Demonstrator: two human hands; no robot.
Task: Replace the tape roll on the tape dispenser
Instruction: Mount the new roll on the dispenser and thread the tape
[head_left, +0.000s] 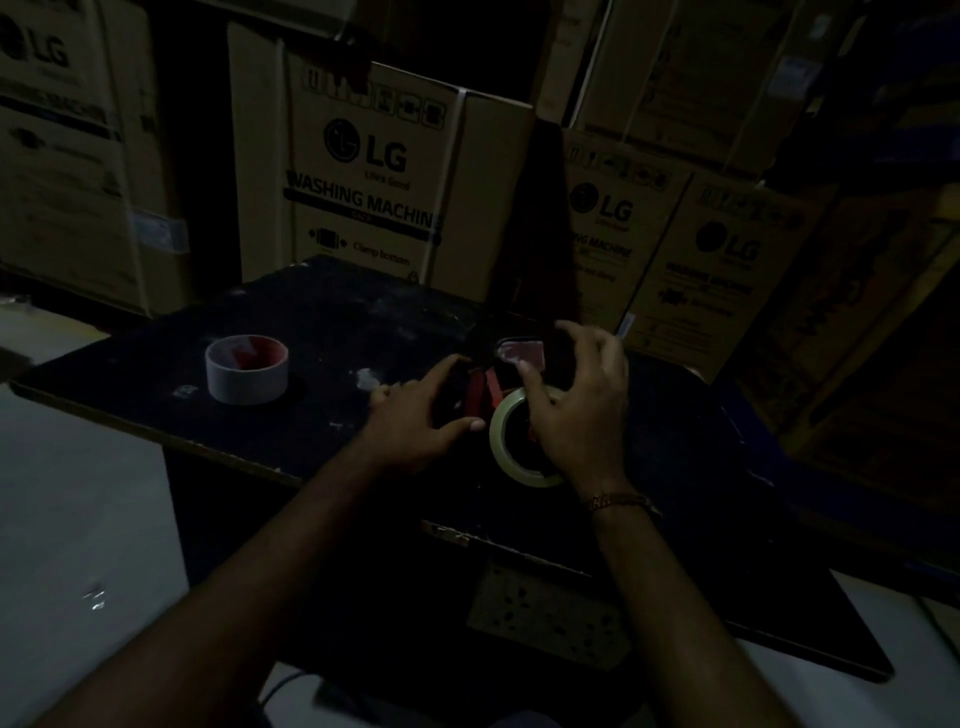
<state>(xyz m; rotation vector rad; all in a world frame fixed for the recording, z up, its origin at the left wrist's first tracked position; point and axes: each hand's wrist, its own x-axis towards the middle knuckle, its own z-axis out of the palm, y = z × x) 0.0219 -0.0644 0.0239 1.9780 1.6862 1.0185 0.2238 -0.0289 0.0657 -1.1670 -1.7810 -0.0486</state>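
A red and black tape dispenser (480, 387) lies on the dark table (322, 415), with its handle under my left hand (421, 415), which grips it. A pale tape roll (506, 447) sits at the dispenser's near end. My right hand (576, 410) rests on that roll, thumb on its rim and fingers spread over the dispenser's far part. A second roll (247, 370), grey-white with a red core, stands on its side face at the table's left, apart from both hands. The scene is very dark, so the dispenser's hub is hidden.
Large cardboard washing-machine boxes (374, 171) stand stacked right behind the table and to both sides. The table's near edge (218, 452) runs diagonally; pale floor (78, 519) lies to the left. A small perforated panel (545, 613) lies near my right forearm.
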